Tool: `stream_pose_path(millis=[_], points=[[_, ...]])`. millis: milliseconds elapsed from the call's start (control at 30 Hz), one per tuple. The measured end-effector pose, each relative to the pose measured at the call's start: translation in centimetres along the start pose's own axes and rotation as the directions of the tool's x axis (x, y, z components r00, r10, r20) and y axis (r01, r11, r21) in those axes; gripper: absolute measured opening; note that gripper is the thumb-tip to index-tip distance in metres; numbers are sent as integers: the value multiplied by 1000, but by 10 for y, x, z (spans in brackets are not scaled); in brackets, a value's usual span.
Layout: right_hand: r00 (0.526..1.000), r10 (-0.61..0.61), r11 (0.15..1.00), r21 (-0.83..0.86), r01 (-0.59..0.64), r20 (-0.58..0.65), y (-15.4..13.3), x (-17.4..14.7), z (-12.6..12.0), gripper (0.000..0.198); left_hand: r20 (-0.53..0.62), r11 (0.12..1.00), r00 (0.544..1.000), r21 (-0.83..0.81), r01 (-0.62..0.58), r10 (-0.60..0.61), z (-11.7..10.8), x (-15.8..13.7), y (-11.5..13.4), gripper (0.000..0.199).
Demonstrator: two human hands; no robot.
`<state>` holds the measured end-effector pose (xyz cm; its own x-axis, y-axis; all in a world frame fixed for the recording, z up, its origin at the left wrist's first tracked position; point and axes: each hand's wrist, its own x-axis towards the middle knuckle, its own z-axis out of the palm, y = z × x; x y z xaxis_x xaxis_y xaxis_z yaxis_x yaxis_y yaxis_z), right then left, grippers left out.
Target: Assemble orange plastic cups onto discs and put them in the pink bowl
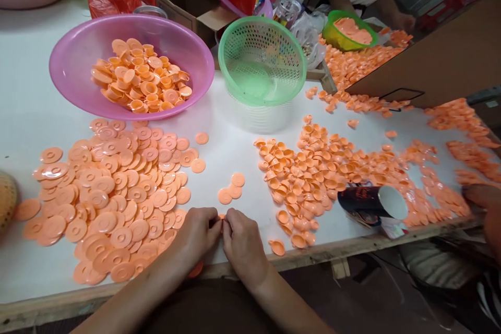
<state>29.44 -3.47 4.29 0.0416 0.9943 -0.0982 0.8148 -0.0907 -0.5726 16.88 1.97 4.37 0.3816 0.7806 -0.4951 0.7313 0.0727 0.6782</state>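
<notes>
My left hand point(201, 230) and my right hand point(245, 245) meet near the table's front edge, fingers curled and thumbs almost touching. Between their fingertips shows a sliver of a small orange plastic piece point(222, 216); the fingers hide the rest. To the left of my hands spreads a heap of flat orange toy saucers point(117, 193). Just beyond my fingers lie a few loose saucers point(236, 179). On the right is a pile of small orange toy cups point(313, 167).
A pink bowl point(62, 70) holds cups joined to saucers. Beside it stands a green strainer basket point(254, 83). A dark paper cup point(360, 202) lies on its side among the pieces at right. Other people's hands point(483, 195) work at the right and far side, near a cardboard box point(430, 57).
</notes>
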Motion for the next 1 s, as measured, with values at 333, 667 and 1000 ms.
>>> stream_pose_path(millis=[333, 667, 1000], points=[[991, 107, 944, 321, -76, -79, 6, -12, 10, 20, -152, 977, 971, 135, -164, 184, 15, -16, 0, 27], [941, 262, 764, 549, -338, 214, 24, -5, -31, 30, -147, 975, 988, -213, -69, 37, -14, -13, -4, 22], [949, 292, 953, -47, -300, -120, 99, -57, -74, 18, -753, 944, 658, -219, -246, -3, -233, 16, 16, 47]])
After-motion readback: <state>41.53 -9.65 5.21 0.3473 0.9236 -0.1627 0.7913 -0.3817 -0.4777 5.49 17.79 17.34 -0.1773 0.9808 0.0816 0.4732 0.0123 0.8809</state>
